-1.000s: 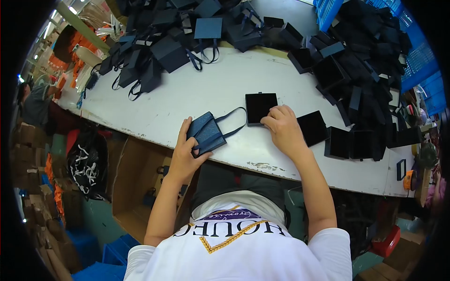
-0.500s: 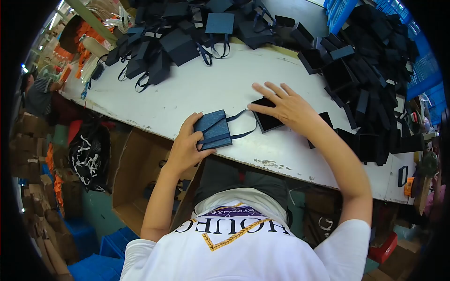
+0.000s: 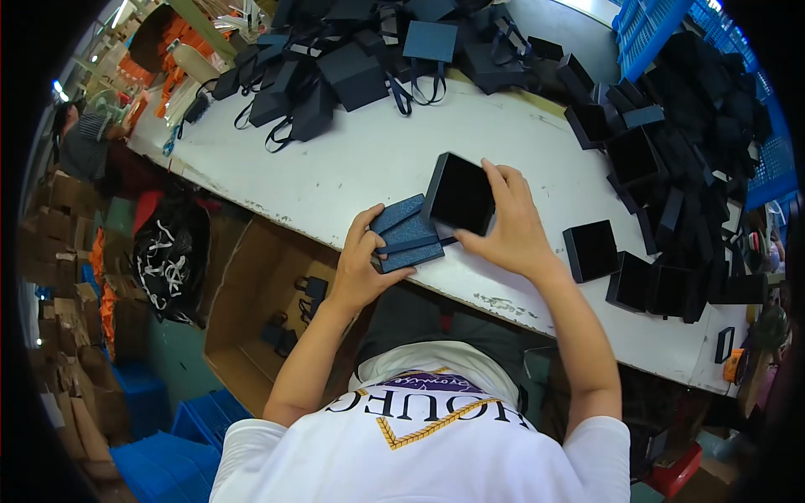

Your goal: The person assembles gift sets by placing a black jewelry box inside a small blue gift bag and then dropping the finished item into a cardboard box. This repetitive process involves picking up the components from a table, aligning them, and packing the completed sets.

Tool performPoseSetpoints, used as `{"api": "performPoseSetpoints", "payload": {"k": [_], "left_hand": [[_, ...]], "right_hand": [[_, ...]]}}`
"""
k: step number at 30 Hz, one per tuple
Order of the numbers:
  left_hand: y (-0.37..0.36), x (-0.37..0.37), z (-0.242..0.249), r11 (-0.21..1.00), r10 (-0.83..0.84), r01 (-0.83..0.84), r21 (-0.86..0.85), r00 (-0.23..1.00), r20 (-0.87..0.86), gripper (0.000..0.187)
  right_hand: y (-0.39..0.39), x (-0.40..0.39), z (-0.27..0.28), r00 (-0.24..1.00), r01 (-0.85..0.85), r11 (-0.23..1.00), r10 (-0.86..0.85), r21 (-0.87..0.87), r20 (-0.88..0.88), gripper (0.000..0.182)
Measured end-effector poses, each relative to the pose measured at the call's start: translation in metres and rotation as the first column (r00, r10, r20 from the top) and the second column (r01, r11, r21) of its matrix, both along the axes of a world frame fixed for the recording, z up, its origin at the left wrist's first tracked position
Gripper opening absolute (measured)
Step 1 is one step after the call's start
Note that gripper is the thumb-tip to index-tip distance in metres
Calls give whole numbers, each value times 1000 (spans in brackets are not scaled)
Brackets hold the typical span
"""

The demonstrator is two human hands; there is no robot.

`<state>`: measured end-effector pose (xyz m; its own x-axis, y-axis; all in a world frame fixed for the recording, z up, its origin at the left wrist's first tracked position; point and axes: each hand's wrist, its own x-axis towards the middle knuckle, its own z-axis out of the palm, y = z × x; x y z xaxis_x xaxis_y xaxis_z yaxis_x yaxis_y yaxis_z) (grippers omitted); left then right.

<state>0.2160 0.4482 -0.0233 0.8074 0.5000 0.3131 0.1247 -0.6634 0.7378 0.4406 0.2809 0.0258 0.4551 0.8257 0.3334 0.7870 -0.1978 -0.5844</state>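
My left hand (image 3: 362,268) grips a flat dark blue textured box piece (image 3: 409,255) by its left side, near the front edge of the table. A dark ribbon (image 3: 407,245) runs across its face. Between the thumb and fingers of my right hand (image 3: 521,225) is a black open-topped box (image 3: 459,198), tilted with its hollow side towards me. This box overlaps the right end of the blue piece and covers most of the ribbon loop there. Another open black box (image 3: 590,250) lies to the right of my right hand.
Dark boxes with ribbon handles (image 3: 356,77) are heaped along the far side. More open black boxes (image 3: 641,159) pile up at the right beside a blue crate (image 3: 650,38). A cardboard carton (image 3: 243,314) stands below the table's front edge. A person (image 3: 84,142) is at the far left.
My right hand has closed on the open black box, lifted it and brought it against the blue piece. My left hand keeps its grip. The view has shifted slightly.
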Motion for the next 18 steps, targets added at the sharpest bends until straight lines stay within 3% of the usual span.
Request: {"api": "performPoseSetpoints", "payload": {"k": [3,7,10,13,16,18], "left_hand": [[-4,-4,-4,999,42,-43,23,999,29,60],[-6,-7,-7,995,82,-83,51,996,29,60],[-1,-6,-7,989,77,-82,120,996,49,59],[7,-7,-8,995,18,-20,94,999,27,57],[11,-13,-5,997,-30,23,-70,995,-96,57],[17,-16,-4,994,-79,70,-78,989,-124,61]], "right_hand": [[21,-3,-26,969,239,971,-238,-15,65,93],[32,-13,-26,989,146,989,-146,-20,18,91],[27,-4,-24,989,44,998,-38,-37,142,86],[19,-4,-24,976,-216,974,214,-65,-29,84],[9,6,-21,933,-351,934,343,-67,-110,85],[1,18,-16,899,-429,896,410,-119,-156,87]]}}
